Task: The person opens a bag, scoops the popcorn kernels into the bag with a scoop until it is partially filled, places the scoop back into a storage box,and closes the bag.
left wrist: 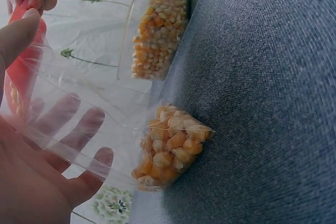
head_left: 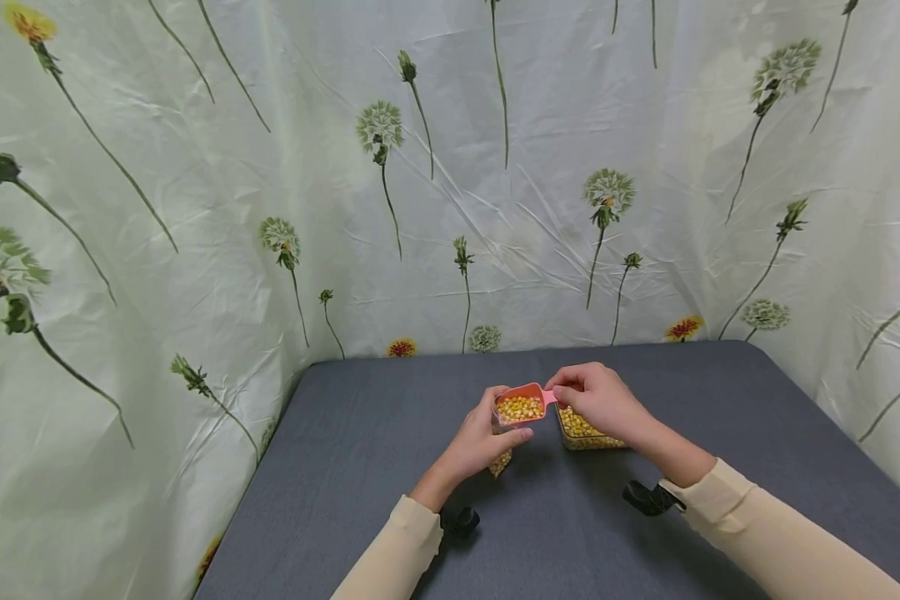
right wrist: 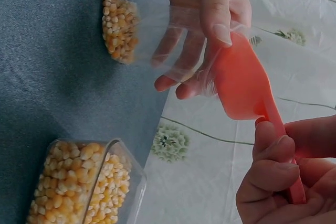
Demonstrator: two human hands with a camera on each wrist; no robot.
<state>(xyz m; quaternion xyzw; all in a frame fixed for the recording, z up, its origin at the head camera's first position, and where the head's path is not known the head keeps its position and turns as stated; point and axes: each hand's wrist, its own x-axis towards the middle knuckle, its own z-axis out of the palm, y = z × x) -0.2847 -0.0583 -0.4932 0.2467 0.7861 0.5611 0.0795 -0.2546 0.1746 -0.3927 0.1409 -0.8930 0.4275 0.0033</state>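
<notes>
My right hand (head_left: pixel 602 404) pinches the handle of a coral-red scoop (right wrist: pixel 244 80) between thumb and fingers. Yellow corn kernels (head_left: pixel 520 408) fill the scoop, which lies at the mouth of a clear plastic bag (left wrist: pixel 121 153). My left hand (head_left: pixel 476 442) holds this bag near its top, the thumb on the near side by the scoop and the other fingers behind the film. Corn kernels (right wrist: pixel 119 29) sit in the bag's bottom, which hangs down to the table. Beyond the right hand stands a clear box (head_left: pixel 591 443) of corn, partly hidden by that hand.
A dark grey cloth covers the table (head_left: pixel 375 467). Behind it hangs a pale curtain (head_left: pixel 435 208) printed with dandelions. Black straps with dark devices (head_left: pixel 648 498) are on both wrists, below the cream sleeves.
</notes>
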